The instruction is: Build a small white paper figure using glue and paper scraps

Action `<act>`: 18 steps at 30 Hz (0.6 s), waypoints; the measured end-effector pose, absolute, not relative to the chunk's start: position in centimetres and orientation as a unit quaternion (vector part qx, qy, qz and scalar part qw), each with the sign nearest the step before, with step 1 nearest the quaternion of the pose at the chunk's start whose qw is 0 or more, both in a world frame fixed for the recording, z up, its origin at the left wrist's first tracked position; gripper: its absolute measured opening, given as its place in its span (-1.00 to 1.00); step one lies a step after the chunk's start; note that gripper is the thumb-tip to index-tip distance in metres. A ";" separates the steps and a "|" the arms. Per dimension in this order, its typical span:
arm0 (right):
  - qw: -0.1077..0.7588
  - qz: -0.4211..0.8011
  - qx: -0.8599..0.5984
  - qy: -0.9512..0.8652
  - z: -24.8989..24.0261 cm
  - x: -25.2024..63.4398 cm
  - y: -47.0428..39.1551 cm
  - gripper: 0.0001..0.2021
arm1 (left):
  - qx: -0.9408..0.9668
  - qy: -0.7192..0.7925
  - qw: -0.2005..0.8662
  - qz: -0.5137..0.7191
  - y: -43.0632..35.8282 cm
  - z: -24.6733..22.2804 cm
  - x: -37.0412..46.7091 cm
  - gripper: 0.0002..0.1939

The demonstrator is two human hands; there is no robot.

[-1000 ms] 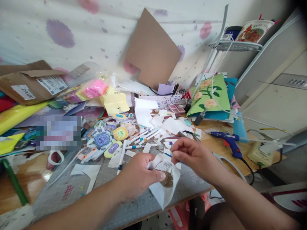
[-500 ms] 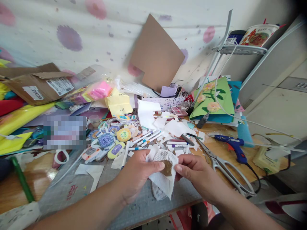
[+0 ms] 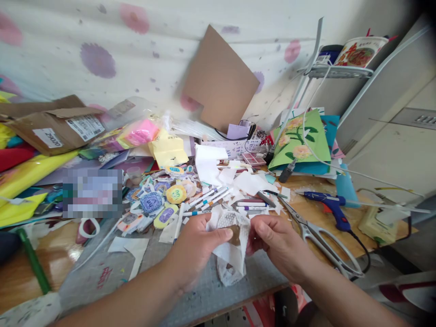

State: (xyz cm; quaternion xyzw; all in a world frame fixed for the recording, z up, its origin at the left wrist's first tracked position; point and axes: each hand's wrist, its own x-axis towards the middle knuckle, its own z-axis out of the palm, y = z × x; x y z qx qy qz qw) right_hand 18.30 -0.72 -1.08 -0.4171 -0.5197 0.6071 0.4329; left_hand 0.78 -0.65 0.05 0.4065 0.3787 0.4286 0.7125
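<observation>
A crumpled white tissue (image 3: 223, 259), embossed with small dots near its top, is held up over the near edge of the grey cutting mat (image 3: 194, 290). A small flat brown piece (image 3: 235, 236) shows between its folds. My left hand (image 3: 200, 240) is closed on the tissue from the left, its thumb pressed against the brown piece. At the tissue's right edge is my right hand (image 3: 272, 238), fingers curled together. Whatever lies between those fingertips is hidden.
Markers (image 3: 218, 197), paper scraps and several decorated paper cutouts (image 3: 151, 202) lie just beyond my hands. To the right are large scissors (image 3: 323, 240) and a blue glue gun (image 3: 327, 204). A cardboard box (image 3: 57, 122) sits at the far left.
My right hand's thumb has drawn back from the tissue's right side, and the tissue's right part now stands narrower. My left hand keeps its hold.
</observation>
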 end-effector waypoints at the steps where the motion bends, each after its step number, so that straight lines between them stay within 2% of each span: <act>1: 0.432 0.607 -0.415 -0.522 -1.0 18.3 -0.7 -0.52 | 0.400 0.378 0.716 0.429 -0.6 0.1 0.8 -0.81; 6: 0.438 0.575 -0.454 -0.522 -1.0 18.1 -0.6 -0.64 | 0.422 0.405 0.697 0.415 -0.7 0.0 0.7 -0.81; 9: 0.442 0.561 -0.468 -0.520 -1.1 17.8 -0.6 -0.64 | 0.445 0.422 0.673 0.413 -0.8 0.0 0.8 -0.84; 14: 0.447 0.608 -0.421 -0.504 -1.2 18.1 -0.7 -0.54 | 0.370 0.407 0.716 0.430 -0.7 0.2 1.0 -0.77; 18: 0.426 0.631 -0.399 -0.511 -1.5 18.2 -0.9 -0.67 | 0.344 0.388 0.736 0.435 -0.7 0.3 1.0 -0.78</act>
